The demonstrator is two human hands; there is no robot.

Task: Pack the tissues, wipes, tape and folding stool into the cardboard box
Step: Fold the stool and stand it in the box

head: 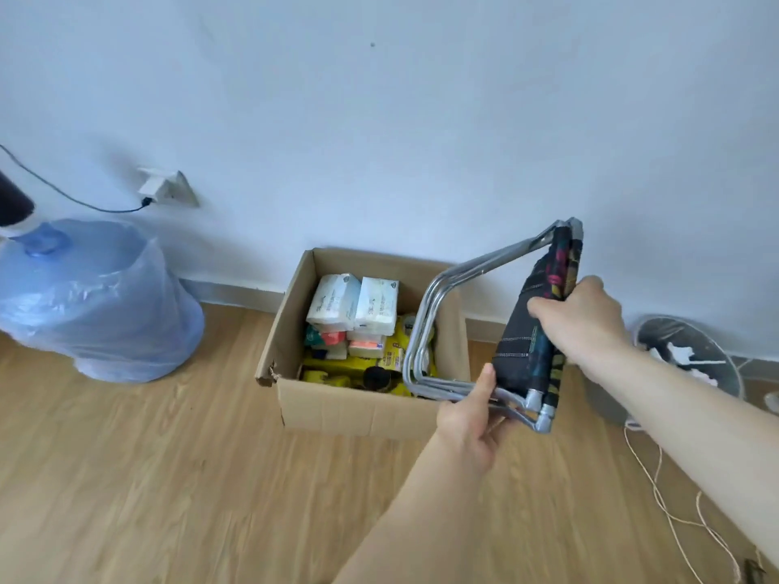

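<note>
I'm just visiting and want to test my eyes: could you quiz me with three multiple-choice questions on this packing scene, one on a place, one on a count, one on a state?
1. Where is the cardboard box?
A. On a shelf
B. On the floor by the wall
C. On a chair

2. How many white tissue packs lie on top inside?
A. Two
B. Five
C. None

3. The folding stool is:
A. Inside the box
B. Lying on the floor
C. Held in both hands

Answers: 1 B, it sits on wood flooring against the wall. 2 A, a pair side by side. 3 C, left hand and right hand grip it.
</note>
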